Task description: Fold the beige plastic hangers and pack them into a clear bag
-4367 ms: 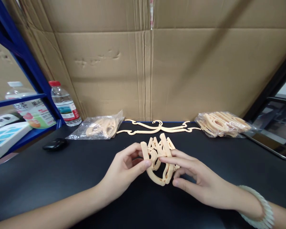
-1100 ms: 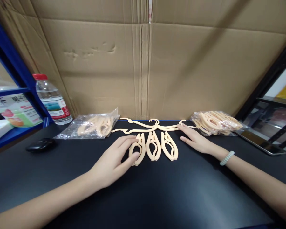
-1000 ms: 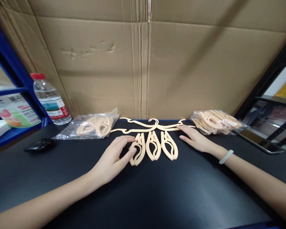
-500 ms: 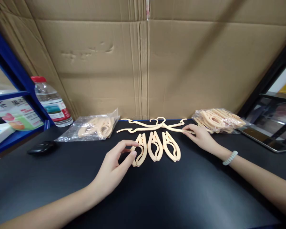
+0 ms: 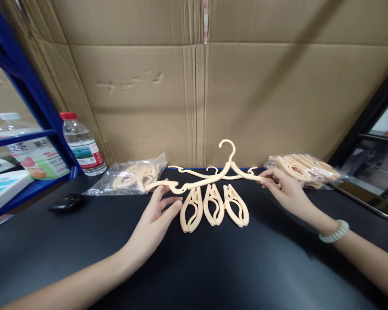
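An unfolded cream hanger (image 5: 208,179) is raised off the table, its hook upward. My right hand (image 5: 283,188) pinches its right arm. My left hand (image 5: 158,215) is beside its left arm with thumb and fingers apart; whether it touches the hanger is hard to tell. Behind it, another unfolded hanger (image 5: 197,174) lies on the black table. In front, three folded hangers lie in a row: a left one (image 5: 183,217), a middle one (image 5: 209,213) and a right one (image 5: 245,215). The left folded one is close to my left fingertips.
Clear bags of folded hangers lie at the left (image 5: 124,178) and right (image 5: 305,170). A black mouse (image 5: 67,203) and a red-capped bottle (image 5: 84,148) are at the left. A dark tablet-like object (image 5: 365,199) lies right. A cardboard wall (image 5: 142,86) stands behind.
The front unfolded hanger has risen off the table, its hook now upright, with my right hand on its arm. My left hand has shifted slightly away from the left folded hanger. The view has moved slightly.
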A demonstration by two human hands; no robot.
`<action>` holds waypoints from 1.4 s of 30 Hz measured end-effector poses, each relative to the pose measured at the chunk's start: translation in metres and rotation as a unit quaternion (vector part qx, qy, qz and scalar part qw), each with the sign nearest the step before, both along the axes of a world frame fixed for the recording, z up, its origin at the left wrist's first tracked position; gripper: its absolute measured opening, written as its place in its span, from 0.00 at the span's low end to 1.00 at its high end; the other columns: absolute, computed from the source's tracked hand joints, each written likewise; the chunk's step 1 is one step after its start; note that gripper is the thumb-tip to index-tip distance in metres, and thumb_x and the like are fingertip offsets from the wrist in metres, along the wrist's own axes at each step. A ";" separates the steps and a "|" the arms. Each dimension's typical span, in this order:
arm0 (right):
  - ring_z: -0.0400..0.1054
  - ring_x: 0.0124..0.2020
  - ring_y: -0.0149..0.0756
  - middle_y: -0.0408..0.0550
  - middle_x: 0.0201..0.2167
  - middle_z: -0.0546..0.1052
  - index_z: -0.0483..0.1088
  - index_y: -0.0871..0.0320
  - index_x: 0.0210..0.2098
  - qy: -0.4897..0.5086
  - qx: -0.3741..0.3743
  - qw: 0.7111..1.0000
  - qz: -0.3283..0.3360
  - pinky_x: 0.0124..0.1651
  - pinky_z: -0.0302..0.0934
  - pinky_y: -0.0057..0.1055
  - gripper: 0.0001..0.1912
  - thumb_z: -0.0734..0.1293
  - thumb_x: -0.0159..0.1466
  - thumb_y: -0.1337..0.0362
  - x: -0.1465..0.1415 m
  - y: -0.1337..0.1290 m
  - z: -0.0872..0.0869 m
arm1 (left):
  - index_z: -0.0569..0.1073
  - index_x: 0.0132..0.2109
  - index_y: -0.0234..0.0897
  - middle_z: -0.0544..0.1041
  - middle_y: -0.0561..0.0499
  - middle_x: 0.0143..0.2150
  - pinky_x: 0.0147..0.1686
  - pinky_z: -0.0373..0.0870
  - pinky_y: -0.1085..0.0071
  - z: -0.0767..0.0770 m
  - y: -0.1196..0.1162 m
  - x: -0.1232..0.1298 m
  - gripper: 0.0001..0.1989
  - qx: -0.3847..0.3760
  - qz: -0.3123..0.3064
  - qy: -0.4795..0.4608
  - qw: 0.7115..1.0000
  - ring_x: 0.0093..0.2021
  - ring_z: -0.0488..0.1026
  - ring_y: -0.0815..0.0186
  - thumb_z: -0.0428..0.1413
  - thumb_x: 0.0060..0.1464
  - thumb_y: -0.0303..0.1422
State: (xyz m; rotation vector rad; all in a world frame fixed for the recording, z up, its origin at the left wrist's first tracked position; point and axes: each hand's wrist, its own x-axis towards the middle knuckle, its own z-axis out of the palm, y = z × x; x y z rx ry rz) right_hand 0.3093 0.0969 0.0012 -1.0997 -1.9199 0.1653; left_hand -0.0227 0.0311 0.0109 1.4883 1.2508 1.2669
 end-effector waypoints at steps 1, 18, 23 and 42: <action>0.69 0.29 0.38 0.48 0.29 0.73 0.67 0.57 0.39 -0.014 0.008 1.000 0.002 0.30 0.66 0.34 0.13 0.60 0.68 0.53 -0.003 -0.003 0.001 | 0.55 0.63 0.41 0.59 0.41 0.65 0.56 0.69 0.59 -0.001 -0.001 0.000 0.28 -0.004 -0.006 -0.004 1.000 0.57 0.69 0.56 0.54 0.58 0.40; 0.71 0.41 0.42 0.50 0.42 0.77 0.69 0.54 0.50 -0.132 0.150 0.979 0.032 0.44 0.65 0.41 0.14 0.56 0.70 0.66 -0.018 -0.020 0.004 | 0.70 0.54 0.36 0.72 0.53 0.29 0.36 0.69 0.71 0.005 -0.005 0.000 0.20 0.035 -0.049 0.045 0.997 0.31 0.70 0.65 0.54 0.60 0.43; 0.67 0.41 0.48 0.51 0.42 0.77 0.72 0.57 0.42 -0.249 0.218 0.942 -0.059 0.44 0.63 0.46 0.10 0.59 0.70 0.64 -0.011 -0.021 0.013 | 0.75 0.46 0.35 0.73 0.52 0.30 0.36 0.68 0.71 0.004 -0.002 -0.001 0.16 0.027 -0.019 0.028 0.999 0.31 0.69 0.66 0.55 0.59 0.43; 0.73 0.45 0.42 0.50 0.45 0.77 0.71 0.55 0.46 -0.007 0.120 0.993 0.003 0.51 0.69 0.41 0.09 0.63 0.67 0.67 -0.022 -0.028 0.009 | 0.75 0.46 0.36 0.74 0.52 0.31 0.38 0.68 0.74 -0.001 0.001 -0.003 0.15 0.013 -0.030 -0.006 0.999 0.33 0.69 0.68 0.56 0.59 0.43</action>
